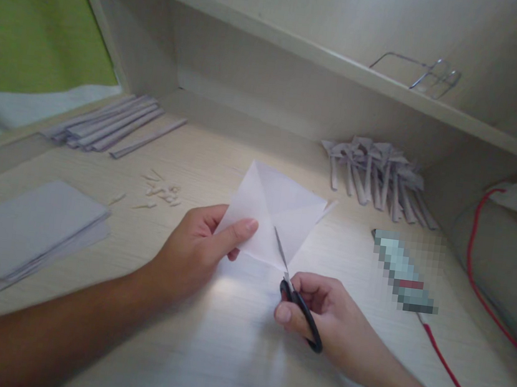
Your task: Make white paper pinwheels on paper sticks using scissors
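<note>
Left hand [195,251] pinches the left edge of a white paper square [275,214], thumb on top, fingers curled beneath; sheet held just above the desk [220,352], tilted up and away from the hand. Creases cross the paper corner to corner

Right hand [319,314] closed around the black handles of a pair of scissors [295,298], thumb and fingers through the loops. Blades point up and left, entering the paper at its lower corner, along a crease. Paper sits directly above and left of this hand, between both hands, touching the blade

Outward from there:
- small paper scraps [162,193] scattered on the desk, left of the paper, beyond the left hand
- stack of grey-white sheets [28,228] lying flat at the near left, well apart from the hands
- bundle of long paper strips [107,124] at the far left, near the back wall
- heap of folded paper pieces with stems [378,174] at the far right, behind the scissors hand
- a blurred tube-shaped thing [402,271] just right of the right hand, kind cannot be told
- red cord [456,384] running along the right side of the desk
- glasses [424,72] resting on the shelf [304,48] above
</note>
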{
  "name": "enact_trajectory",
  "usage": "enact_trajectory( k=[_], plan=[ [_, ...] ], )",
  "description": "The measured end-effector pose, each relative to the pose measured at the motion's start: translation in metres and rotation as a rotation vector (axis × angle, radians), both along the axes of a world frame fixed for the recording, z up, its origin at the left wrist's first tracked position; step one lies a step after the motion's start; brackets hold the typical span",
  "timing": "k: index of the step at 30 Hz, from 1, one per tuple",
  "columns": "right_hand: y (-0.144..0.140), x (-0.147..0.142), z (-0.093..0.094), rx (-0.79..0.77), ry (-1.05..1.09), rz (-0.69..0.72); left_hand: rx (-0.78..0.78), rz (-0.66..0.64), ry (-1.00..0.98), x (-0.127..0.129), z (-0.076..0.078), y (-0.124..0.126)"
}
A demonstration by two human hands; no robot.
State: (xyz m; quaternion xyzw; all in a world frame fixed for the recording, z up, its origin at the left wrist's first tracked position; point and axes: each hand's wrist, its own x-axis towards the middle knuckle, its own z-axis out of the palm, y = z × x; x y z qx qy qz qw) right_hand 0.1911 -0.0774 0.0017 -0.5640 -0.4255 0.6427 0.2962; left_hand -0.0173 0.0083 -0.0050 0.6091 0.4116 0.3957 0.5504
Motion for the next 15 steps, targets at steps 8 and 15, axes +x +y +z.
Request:
enact_trajectory(
  k=[8, 15],
  plan=[
    [0.0001, -0.0006, 0.0003, 0.018, -0.004, 0.002, -0.01, -0.024, -0.006, 0.0004, 0.0001, -0.0001],
    [-0.0006, 0.002, -0.0033, 0.029, -0.016, 0.017, -0.017, -0.016, -0.011, 0.0008, -0.0009, 0.0]
  ],
)
